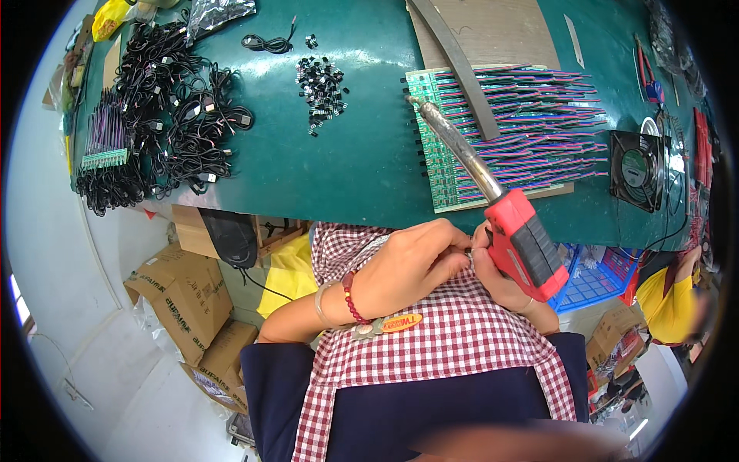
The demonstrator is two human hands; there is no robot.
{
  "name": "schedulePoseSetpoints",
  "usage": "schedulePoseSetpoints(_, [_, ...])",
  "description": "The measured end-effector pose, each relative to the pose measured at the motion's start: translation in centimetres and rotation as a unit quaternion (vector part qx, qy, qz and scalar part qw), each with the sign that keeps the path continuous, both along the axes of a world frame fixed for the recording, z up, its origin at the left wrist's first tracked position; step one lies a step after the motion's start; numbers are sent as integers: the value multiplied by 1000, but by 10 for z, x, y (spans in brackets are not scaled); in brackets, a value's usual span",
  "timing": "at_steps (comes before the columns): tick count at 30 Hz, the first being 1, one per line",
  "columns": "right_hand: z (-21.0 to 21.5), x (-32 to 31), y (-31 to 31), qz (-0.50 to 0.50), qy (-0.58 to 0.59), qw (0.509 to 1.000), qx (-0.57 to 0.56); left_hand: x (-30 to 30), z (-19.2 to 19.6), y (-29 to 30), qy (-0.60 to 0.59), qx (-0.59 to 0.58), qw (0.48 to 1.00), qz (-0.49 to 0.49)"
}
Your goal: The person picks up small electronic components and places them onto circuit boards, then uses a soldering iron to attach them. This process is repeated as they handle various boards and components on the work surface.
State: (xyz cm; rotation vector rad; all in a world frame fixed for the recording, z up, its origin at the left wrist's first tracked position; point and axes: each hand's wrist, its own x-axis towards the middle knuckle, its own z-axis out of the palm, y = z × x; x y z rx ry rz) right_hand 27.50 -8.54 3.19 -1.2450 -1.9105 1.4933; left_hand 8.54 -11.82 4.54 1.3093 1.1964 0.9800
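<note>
A soldering iron (517, 231) with a red and black handle lies in my right hand (500, 281), its long metal barrel angled up and left. The tip reaches over a panel of green circuit boards (435, 146) near the table's front edge. My left hand (416, 262) is closed in a pinch close to my right fingertips, in front of my checked apron. Something small and dark shows between the two hands, too small to name. Rows of striped wires (539, 131) run rightward from the boards, and a grey metal bar (462, 65) lies across them.
On the green table (369, 169) are a heap of black USB cables (185, 115), a pile of small black connectors (320, 88) and a black fan (637, 171). Below stand cardboard boxes (185, 296) and a blue basket (593, 277). Another person's yellow sleeve (666, 308) shows at right.
</note>
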Motion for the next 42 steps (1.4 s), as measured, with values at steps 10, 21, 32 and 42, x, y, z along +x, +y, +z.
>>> schedulePoseSetpoints(10, [-19,26,-1,16,-110,981,161,-23,-9,13,29,-152,985,73])
schedulePoseSetpoints(21, [-24,75,-34,-149,104,972,-146,-40,-41,39,-53,-283,957,37])
schedulePoseSetpoints(32, [-29,81,-37,-132,38,979,-152,-42,-45,44,-69,-293,953,40])
schedulePoseSetpoints(42, [-37,93,-39,2,76,990,-119,-44,-46,45,-59,-294,954,26])
